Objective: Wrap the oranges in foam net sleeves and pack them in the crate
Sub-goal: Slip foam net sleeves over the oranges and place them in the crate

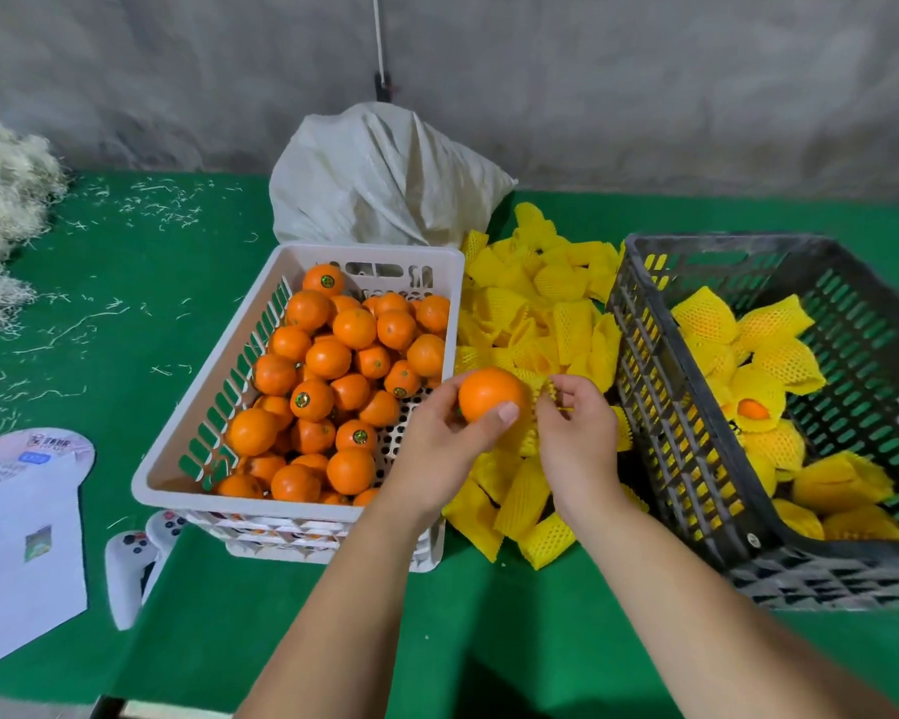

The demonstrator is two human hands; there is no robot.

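Above the loose yellow foam-net sleeve pile (535,329), left hand (439,443) clamps a round, firm orange (489,399); right hand (574,433) pinches a soft, stretchy yellow net sleeve (546,394), best held at its rim.

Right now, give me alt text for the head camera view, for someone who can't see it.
A left hand holds a bare orange while the right hand pinches a yellow foam net sleeve, between a white basket of oranges and a dark crate of wrapped ones.

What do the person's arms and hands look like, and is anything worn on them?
Both forearms are bare as far as the picture shows: no sleeves, gloves, watch or rings are visible. The left hand shows a short, plain thumbnail. The right hand also wears nothing.
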